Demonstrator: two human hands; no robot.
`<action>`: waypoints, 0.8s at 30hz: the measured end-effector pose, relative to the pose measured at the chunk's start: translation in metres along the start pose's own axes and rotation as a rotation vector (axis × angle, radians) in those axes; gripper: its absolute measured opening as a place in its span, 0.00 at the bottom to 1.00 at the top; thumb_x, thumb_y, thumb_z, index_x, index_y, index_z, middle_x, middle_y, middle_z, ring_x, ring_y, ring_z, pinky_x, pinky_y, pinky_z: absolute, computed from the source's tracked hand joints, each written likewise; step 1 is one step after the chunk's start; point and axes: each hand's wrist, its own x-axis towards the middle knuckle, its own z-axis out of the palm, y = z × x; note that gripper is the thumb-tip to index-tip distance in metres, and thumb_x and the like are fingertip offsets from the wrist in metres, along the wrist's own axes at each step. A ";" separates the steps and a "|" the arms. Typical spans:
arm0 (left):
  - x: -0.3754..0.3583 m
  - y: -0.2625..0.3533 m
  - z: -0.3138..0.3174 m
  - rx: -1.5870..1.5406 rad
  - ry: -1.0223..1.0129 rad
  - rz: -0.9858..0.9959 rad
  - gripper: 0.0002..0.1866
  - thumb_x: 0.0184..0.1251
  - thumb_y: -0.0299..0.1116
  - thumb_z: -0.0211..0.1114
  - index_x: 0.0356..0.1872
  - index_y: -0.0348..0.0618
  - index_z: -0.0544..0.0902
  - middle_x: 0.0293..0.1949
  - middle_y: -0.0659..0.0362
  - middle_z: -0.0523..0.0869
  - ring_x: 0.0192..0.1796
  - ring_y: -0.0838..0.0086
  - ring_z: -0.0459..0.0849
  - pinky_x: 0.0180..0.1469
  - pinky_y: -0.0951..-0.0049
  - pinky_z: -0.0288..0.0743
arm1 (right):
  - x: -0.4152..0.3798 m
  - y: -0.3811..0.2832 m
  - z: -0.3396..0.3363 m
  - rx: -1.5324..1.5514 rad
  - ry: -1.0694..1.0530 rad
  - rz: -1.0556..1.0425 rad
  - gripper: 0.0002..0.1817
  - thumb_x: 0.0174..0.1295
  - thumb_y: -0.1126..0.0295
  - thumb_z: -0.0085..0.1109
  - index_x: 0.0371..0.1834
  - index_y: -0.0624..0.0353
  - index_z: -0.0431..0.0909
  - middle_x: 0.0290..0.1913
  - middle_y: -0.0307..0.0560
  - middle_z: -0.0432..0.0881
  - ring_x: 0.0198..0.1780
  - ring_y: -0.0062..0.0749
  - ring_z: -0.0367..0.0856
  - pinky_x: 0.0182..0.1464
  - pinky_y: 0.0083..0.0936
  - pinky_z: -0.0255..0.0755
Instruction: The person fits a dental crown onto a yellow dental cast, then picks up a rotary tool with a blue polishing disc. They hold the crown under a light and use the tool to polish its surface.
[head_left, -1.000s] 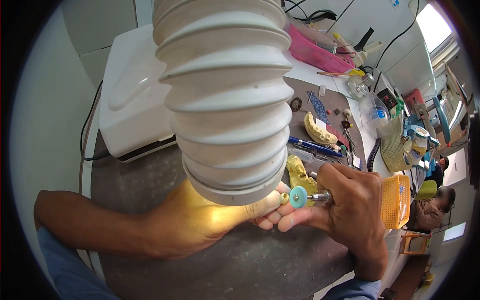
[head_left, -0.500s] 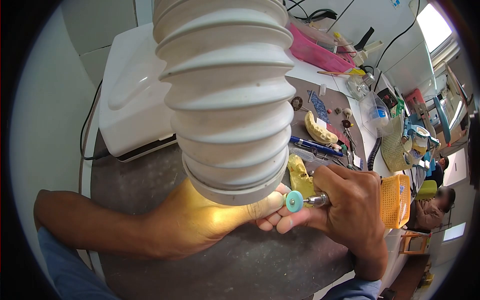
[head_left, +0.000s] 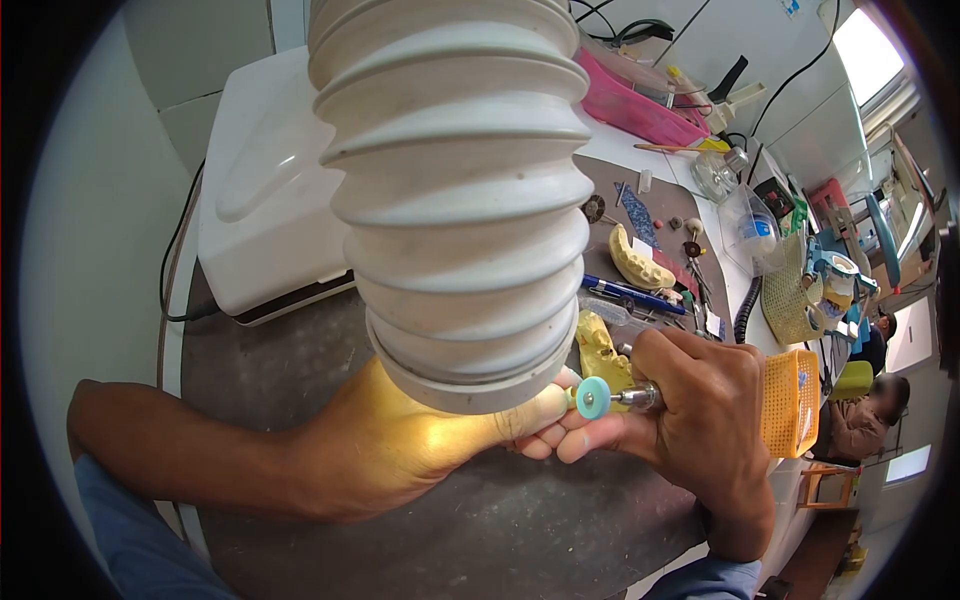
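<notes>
Dark tabletop (head_left: 440,555) underlies both hands; from my remote station I note a ribbed white duct (head_left: 455,200) masking part of the left hand (head_left: 430,440). Its thumb and fingers pinch a small yellowish piece (head_left: 571,396), located just beside a turquoise disc (head_left: 594,398); contact I cannot confirm. Fingers of the right hand (head_left: 700,410) are closed around the metal handpiece (head_left: 640,397) bearing that disc. Hazards, in my judgement: if the disc is turning, which I cannot tell, a slip may drive its rim into the left thumb. Insufficient pinch may release the piece, possibly toward the nearby yellow model (head_left: 600,345).
</notes>
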 end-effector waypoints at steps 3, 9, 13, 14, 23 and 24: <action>-0.001 0.001 -0.003 0.010 -0.048 -0.032 0.10 0.74 0.24 0.59 0.53 0.35 0.78 0.44 0.53 0.84 0.44 0.75 0.84 0.50 0.76 0.80 | 0.000 0.001 -0.001 -0.003 -0.008 -0.009 0.37 0.40 0.29 0.67 0.17 0.56 0.70 0.13 0.36 0.69 0.13 0.29 0.73 0.16 0.27 0.65; 0.000 0.001 -0.003 0.018 -0.047 -0.025 0.09 0.74 0.24 0.59 0.51 0.34 0.78 0.43 0.54 0.84 0.43 0.76 0.83 0.49 0.77 0.80 | 0.001 0.001 -0.003 -0.007 -0.037 -0.025 0.37 0.41 0.29 0.67 0.18 0.56 0.71 0.14 0.37 0.70 0.14 0.29 0.75 0.17 0.26 0.66; 0.000 -0.001 -0.004 0.015 -0.057 -0.024 0.10 0.74 0.25 0.60 0.51 0.34 0.78 0.43 0.54 0.84 0.43 0.76 0.83 0.49 0.77 0.79 | 0.002 0.001 -0.002 0.008 -0.025 -0.050 0.37 0.41 0.29 0.67 0.19 0.57 0.71 0.14 0.37 0.70 0.14 0.30 0.76 0.17 0.26 0.67; 0.000 0.000 -0.004 0.012 -0.058 -0.027 0.10 0.74 0.25 0.60 0.51 0.33 0.78 0.43 0.54 0.84 0.44 0.76 0.83 0.49 0.77 0.79 | 0.002 0.001 -0.002 0.008 -0.025 -0.050 0.37 0.41 0.29 0.67 0.19 0.57 0.71 0.14 0.37 0.70 0.14 0.30 0.76 0.17 0.26 0.67; 0.001 -0.001 -0.004 -0.001 -0.073 -0.020 0.10 0.73 0.24 0.60 0.51 0.33 0.78 0.43 0.54 0.83 0.44 0.76 0.82 0.49 0.76 0.79 | 0.002 0.001 -0.003 -0.003 -0.015 -0.057 0.37 0.42 0.29 0.67 0.20 0.57 0.72 0.15 0.38 0.71 0.15 0.30 0.76 0.17 0.26 0.67; 0.001 -0.001 -0.003 -0.002 -0.066 -0.015 0.10 0.73 0.24 0.60 0.51 0.33 0.78 0.43 0.54 0.83 0.44 0.76 0.82 0.49 0.76 0.79 | 0.001 0.001 -0.004 -0.009 -0.036 -0.044 0.37 0.42 0.29 0.67 0.20 0.57 0.72 0.15 0.38 0.71 0.15 0.30 0.76 0.17 0.26 0.67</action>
